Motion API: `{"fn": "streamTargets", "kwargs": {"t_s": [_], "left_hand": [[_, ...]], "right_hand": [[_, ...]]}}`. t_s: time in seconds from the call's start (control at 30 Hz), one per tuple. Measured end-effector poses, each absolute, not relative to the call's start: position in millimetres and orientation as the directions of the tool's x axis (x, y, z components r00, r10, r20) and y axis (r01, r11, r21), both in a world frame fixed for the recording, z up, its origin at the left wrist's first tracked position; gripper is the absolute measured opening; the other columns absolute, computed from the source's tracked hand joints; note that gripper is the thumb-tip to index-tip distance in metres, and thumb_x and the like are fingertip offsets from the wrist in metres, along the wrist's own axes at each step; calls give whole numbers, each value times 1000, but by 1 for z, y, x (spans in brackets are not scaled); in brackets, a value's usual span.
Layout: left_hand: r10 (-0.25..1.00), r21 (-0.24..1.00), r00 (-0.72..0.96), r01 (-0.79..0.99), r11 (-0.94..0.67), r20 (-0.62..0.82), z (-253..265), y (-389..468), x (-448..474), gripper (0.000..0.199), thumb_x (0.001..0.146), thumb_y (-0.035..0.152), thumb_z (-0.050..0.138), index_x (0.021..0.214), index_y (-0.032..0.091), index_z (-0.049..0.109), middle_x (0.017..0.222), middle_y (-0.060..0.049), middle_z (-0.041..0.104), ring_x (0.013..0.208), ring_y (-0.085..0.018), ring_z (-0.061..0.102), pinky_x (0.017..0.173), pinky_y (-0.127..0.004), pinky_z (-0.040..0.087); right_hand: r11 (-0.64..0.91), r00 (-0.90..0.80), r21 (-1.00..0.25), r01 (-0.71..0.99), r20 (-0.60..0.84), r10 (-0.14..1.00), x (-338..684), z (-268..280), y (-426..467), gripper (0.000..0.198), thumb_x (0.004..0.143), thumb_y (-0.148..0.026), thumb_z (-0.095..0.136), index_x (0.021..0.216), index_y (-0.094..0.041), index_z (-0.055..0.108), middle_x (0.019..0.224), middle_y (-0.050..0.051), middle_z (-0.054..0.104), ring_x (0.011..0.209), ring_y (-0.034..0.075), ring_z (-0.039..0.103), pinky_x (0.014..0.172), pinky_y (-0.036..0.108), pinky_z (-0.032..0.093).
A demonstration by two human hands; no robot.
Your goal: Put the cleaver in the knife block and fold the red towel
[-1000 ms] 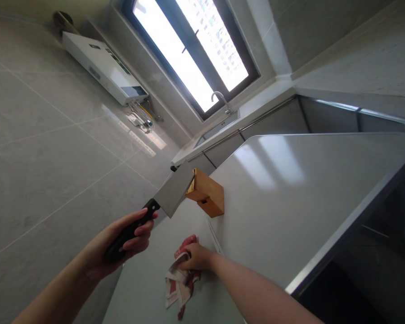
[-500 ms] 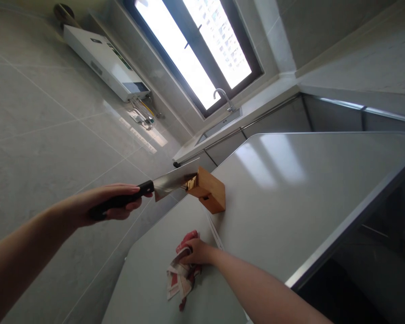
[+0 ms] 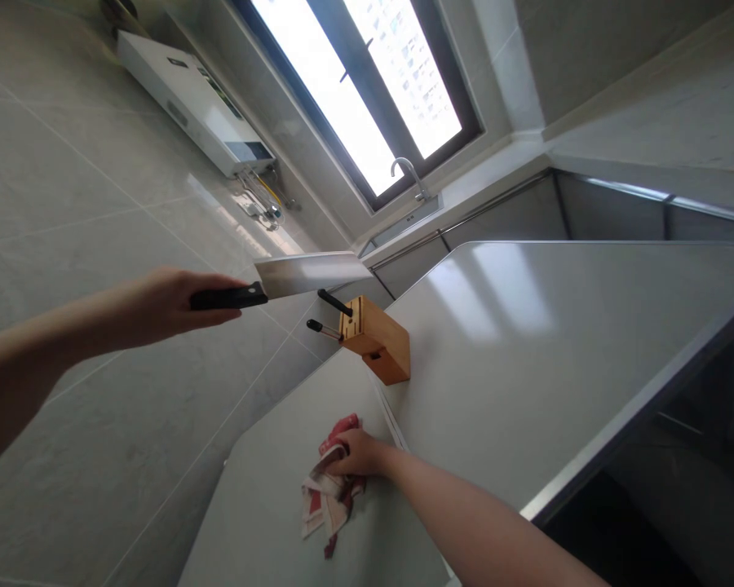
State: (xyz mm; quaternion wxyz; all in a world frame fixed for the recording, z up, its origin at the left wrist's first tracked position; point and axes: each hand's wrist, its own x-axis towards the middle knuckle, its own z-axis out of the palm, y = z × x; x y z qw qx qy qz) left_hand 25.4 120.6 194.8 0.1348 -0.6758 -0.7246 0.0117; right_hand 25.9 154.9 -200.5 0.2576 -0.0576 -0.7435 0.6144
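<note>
My left hand (image 3: pixel 177 306) is closed round the black handle of a kitchen cleaver (image 3: pixel 315 272), raised in the air with its broad blade pointing right. Just below the blade stands a wooden knife block (image 3: pixel 376 338) on the table, with two black-handled tools in it. My right hand (image 3: pixel 358 454) grips a crumpled red and white cloth (image 3: pixel 333 497) that rests on the tabletop; its fingers are partly hidden in the folds.
The pale table (image 3: pixel 507 350) has a seam across it and a metal-trimmed edge. Behind it runs a counter with a sink and a faucet (image 3: pixel 409 178) below a window. A white water heater (image 3: pixel 189 102) hangs on the tiled wall.
My left hand has lifted the cleaver up and away from the knife block, and its blade now lies flatter; the block's slots and two handles show. My right hand and the cloth have stayed put.
</note>
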Motion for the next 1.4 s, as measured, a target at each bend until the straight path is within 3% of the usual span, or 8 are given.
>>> {"fn": "streamTargets", "kwargs": {"t_s": [0.03, 0.1, 0.2, 0.47, 0.87, 1.13, 1.4], "left_hand": [[994, -371, -4, 928, 45, 110, 196, 121, 29, 40, 71, 30, 71, 109, 19, 66, 79, -1, 68, 66, -13, 57, 63, -20, 36], [999, -584, 17, 812, 9, 39, 193, 119, 39, 39, 82, 37, 58, 119, 23, 60, 87, -2, 68, 71, -16, 58, 64, -23, 33], [1000, -706, -2, 709, 6, 6, 179, 114, 50, 37, 87, 39, 51, 122, 29, 56, 95, -3, 68, 73, -19, 58, 59, -23, 26], [997, -699, -39, 715, -19, -67, 157, 109, 45, 37, 88, 35, 49, 123, 31, 55, 105, -5, 66, 75, -20, 59, 57, -24, 24], [999, -752, -32, 659, 14, -9, 165, 102, 33, 39, 88, 37, 47, 127, 32, 49, 104, -4, 64, 70, -19, 58, 56, -24, 22], [998, -735, -25, 677, -30, -63, 153, 98, 31, 42, 89, 39, 46, 130, 33, 46, 105, -5, 63, 70, -19, 58, 56, -25, 22], [998, -754, -56, 656, 39, 3, 156, 87, 28, 38, 90, 40, 43, 126, 32, 49, 92, -4, 62, 64, -18, 55, 54, -25, 18]], "right_hand": [[234, -858, -942, -240, 319, 402, 27, -200, 155, 28, 65, -23, 72, 92, -16, 70, 83, 0, 67, 81, 15, 60, 69, 21, 43], [224, -853, -939, -263, 335, 401, 28, -200, 154, 26, 65, -23, 71, 90, -15, 70, 83, 1, 66, 80, 15, 60, 69, 21, 43], [213, -853, -935, -283, 347, 389, 29, -200, 154, 24, 67, -23, 70, 89, -14, 70, 81, 1, 66, 78, 14, 59, 68, 21, 43], [229, -848, -933, -276, 349, 399, 28, -200, 154, 23, 66, -22, 70, 87, -14, 70, 78, 0, 64, 77, 13, 59, 67, 20, 43], [261, -855, -929, -262, 349, 383, 24, -204, 156, 25, 67, -25, 70, 90, -15, 69, 79, 0, 65, 76, 14, 59, 67, 21, 43], [278, -850, -922, -270, 364, 382, 23, -204, 155, 22, 66, -23, 70, 87, -15, 69, 75, -1, 64, 75, 14, 59, 66, 21, 42], [292, -849, -925, -245, 350, 396, 22, -205, 154, 26, 67, -25, 70, 91, -15, 70, 79, 0, 66, 77, 14, 60, 68, 22, 43]]}}
